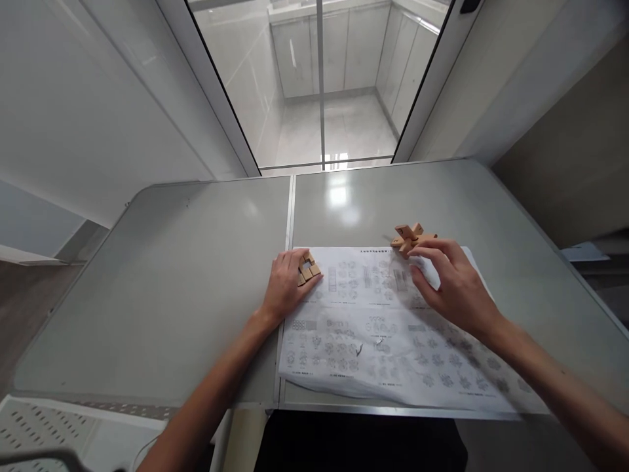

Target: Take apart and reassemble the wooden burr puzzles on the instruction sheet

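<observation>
While the left hand (282,282) grips a square wooden interlocking puzzle (314,270) at ten o'clock from the middle of the printed diagram sheet (344,313), the right hand (457,282), at two o'clock, is loosely curled, thumb and fingers parted. Its fingertips are just beside a spiky wooden burr puzzle (405,233) near twelve o'clock, over the sheet's far edge; whether they touch, I cannot tell.

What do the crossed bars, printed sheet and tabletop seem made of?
Crossed bars: probably wood, matte, judging by their warm brown color. Printed sheet: likely paper, dull, thin, rippling along its near edge. Tabletop: smooth, glossy, showing a bright reflection; laminate or painted metal, unclear.
</observation>
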The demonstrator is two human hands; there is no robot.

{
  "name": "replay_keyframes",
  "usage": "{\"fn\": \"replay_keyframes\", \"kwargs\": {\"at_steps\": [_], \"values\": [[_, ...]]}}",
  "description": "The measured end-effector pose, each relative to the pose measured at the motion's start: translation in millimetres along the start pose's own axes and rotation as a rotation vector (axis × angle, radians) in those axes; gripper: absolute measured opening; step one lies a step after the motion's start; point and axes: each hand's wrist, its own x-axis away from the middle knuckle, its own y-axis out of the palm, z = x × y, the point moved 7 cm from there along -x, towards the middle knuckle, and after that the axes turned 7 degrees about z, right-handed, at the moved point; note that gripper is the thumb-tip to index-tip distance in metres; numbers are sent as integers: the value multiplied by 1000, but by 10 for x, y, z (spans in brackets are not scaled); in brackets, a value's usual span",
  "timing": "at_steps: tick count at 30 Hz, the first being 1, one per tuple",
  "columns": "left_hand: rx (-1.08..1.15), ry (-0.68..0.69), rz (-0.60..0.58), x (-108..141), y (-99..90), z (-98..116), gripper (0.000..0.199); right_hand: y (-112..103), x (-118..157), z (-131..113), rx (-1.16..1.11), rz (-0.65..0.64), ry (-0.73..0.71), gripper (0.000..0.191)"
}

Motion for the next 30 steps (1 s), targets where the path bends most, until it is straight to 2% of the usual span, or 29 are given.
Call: {"fn": "replay_keyframes", "kwargs": {"at_steps": [11,22,30], "values": [[-21,29,15,10,49,14,48,45,11,145,71,78,78,39],[-23,52,16,24,70,22,48,293,-17,305,164,65,144,50],[-17,38,18,25,44,24,48,391,-94,331,128,117,178,41]]}}
